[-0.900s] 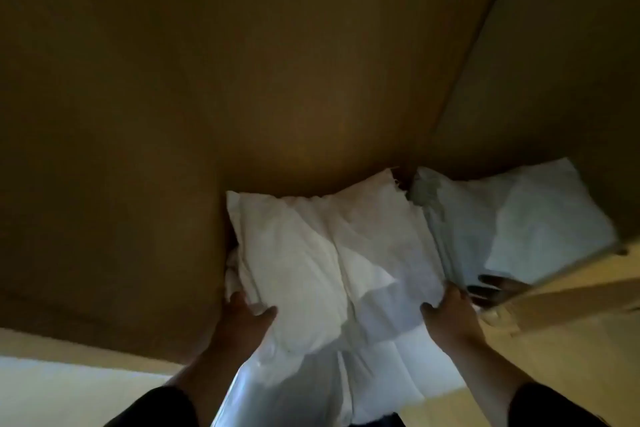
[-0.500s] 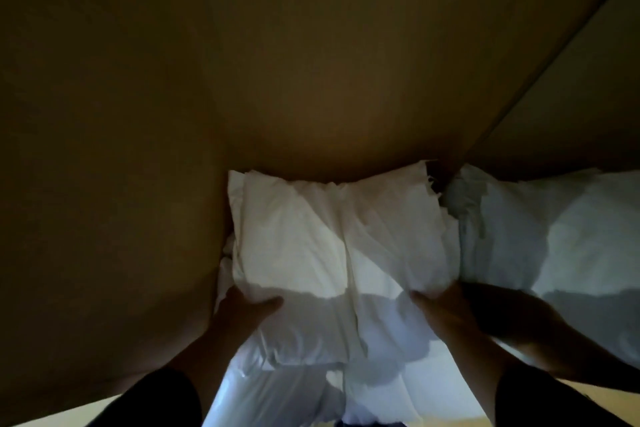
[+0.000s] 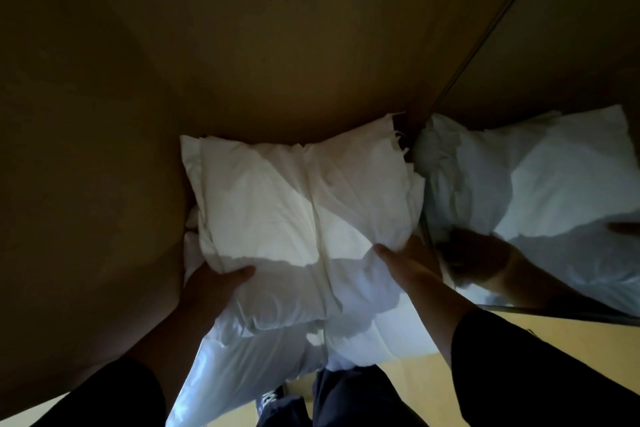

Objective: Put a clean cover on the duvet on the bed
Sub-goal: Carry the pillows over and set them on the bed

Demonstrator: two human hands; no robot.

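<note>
Both hands pushed deeper: left hand [image 3: 214,288] and right hand [image 3: 408,263] each clamped on folded white bedding [image 3: 298,211] inside wardrobe [image 3: 277,45]. Covering not begun.

Your white bedding bundle [image 3: 298,218] is plain, with no print; where light falls across its upper half it looks warm cream-white, and its shaded lower half turns a cool blue-grey. A stitched seam line runs down its middle in the same white. The wooden panels [image 3: 277,28] around it are a flat dull brown, darker toward the left. The mirror panel [image 3: 540,184] on your right repeats the white and blue-grey. Your sleeves [image 3: 519,350] are black or very dark. The floor strip [image 3: 571,340] is pale yellowish wood, without any pattern visible.
</note>
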